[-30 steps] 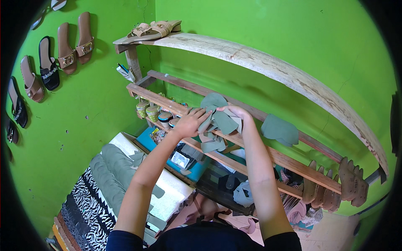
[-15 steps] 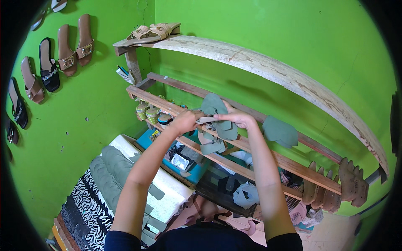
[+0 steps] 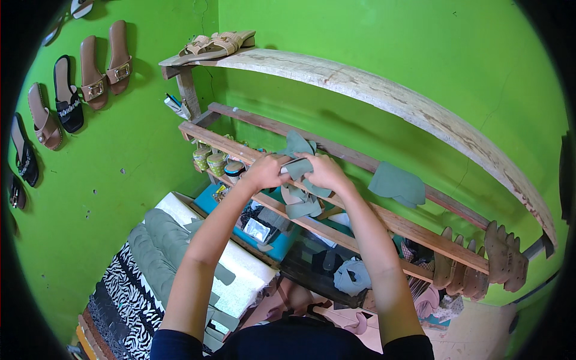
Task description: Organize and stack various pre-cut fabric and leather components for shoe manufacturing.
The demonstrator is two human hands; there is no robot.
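Observation:
Both arms reach out over a wooden rack. Closed around one end of a small grey-green cut piece of sheet material (image 3: 297, 168) is my left hand (image 3: 267, 172), and a pale edge shows by its fingers. The fingers of my right hand (image 3: 327, 174) are bent onto the other end of that piece. Behind my hands, more grey-green cut pieces (image 3: 297, 144) rest over the rack's rails. Below them hangs a bunch of similar offcuts (image 3: 303, 205), partly hidden by my hands. A larger grey-green piece (image 3: 396, 183) drapes over the back rail at right.
A pale curved plank (image 3: 360, 84) runs above the rack, with beige sandals (image 3: 219, 45) on its left end. Brown shoe lasts (image 3: 507, 255) hang at the right. Sandals (image 3: 93, 72) hang on the green wall. Material rolls (image 3: 162, 240) lie at lower left.
My right hand has come left and closer to my left hand, onto the small piece. The rounded grey-green piece behind has shifted and folded lower.

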